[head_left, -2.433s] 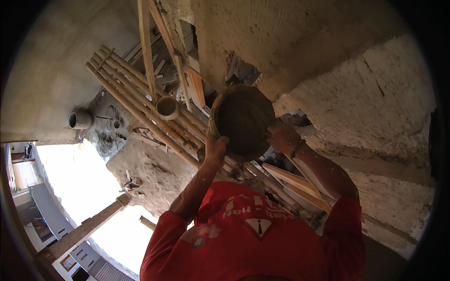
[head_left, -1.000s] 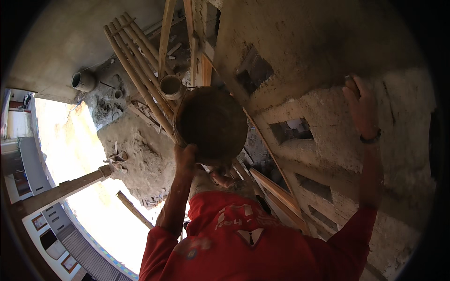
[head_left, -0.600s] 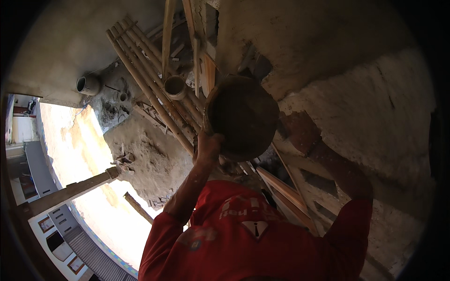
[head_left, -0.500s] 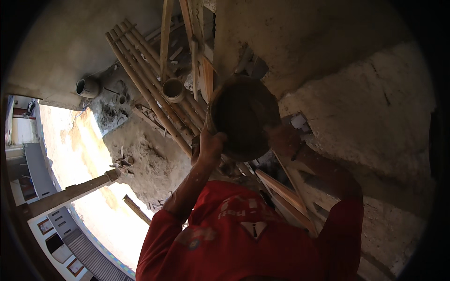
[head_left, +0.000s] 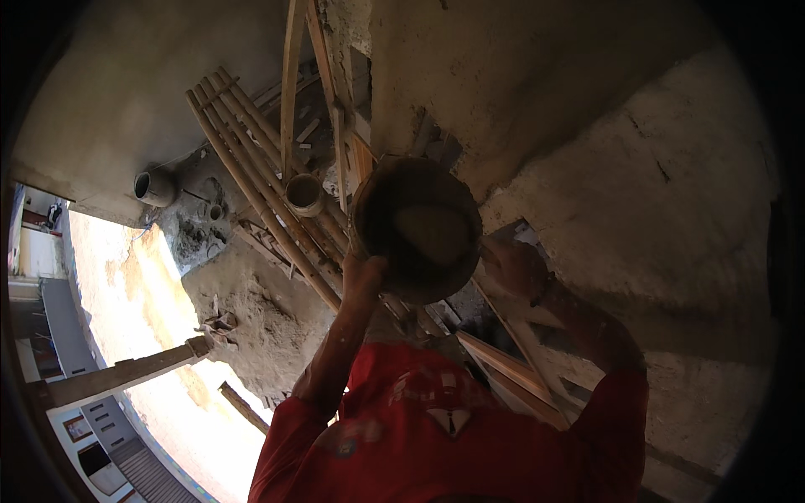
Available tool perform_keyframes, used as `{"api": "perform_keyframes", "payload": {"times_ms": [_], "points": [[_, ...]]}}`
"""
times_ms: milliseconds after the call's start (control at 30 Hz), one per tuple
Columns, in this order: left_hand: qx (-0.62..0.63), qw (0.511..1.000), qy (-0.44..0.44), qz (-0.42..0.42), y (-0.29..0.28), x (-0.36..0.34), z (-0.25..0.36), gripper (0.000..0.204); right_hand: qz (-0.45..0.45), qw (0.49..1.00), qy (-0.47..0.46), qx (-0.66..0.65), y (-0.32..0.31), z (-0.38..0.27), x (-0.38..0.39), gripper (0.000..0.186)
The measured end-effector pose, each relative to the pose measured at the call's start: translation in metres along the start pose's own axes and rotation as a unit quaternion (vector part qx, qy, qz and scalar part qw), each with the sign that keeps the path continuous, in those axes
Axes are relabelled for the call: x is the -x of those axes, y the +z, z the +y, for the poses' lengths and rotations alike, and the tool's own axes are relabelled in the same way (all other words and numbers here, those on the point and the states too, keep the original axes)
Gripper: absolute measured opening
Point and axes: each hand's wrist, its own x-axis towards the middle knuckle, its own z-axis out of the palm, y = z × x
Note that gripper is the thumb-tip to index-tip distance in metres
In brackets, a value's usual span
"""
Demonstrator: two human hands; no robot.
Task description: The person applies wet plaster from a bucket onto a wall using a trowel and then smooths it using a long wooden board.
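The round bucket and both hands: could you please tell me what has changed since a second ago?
The right hand has come back leftward from the wall to the right rim of the bucket; a paler patch now shows inside. The left hand still grips the bucket.

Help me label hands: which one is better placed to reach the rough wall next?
Probably the right hand: it is nearer the rough wall, while the left hand grips the round bucket by its left edge.

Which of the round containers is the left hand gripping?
The large dark basin, rim gripped by the left hand; the middle bucket and far-left bucket are untouched.
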Motion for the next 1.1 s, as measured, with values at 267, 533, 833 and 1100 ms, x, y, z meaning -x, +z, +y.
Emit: {"api": "perform_keyframes", "payload": {"times_ms": [267, 533, 833, 1100], "points": [[0.020, 1.000, -0.001, 0.007, -0.027, -0.002, 0.008, 0.028, 0.052, 0.990, -0.094, -0.089, -0.090, -0.056, -0.021, 0.037], [0.044, 0.998, 0.016, 0.050, -0.044, 0.011, 0.025, 0.030, -0.095, 0.964, 0.021, -0.249, -0.158, -0.073, -0.032, 0.037], [0.031, 0.998, -0.005, 0.055, -0.043, 0.006, 0.005, 0.039, 0.231, 0.964, 0.086, 0.099, -0.229, -0.012, -0.005, 0.046], [0.018, 0.999, 0.017, 0.021, 0.002, 0.011, 0.018, 0.031, 0.100, 0.951, -0.072, 0.284, -0.077, -0.015, -0.015, 0.034]]}}
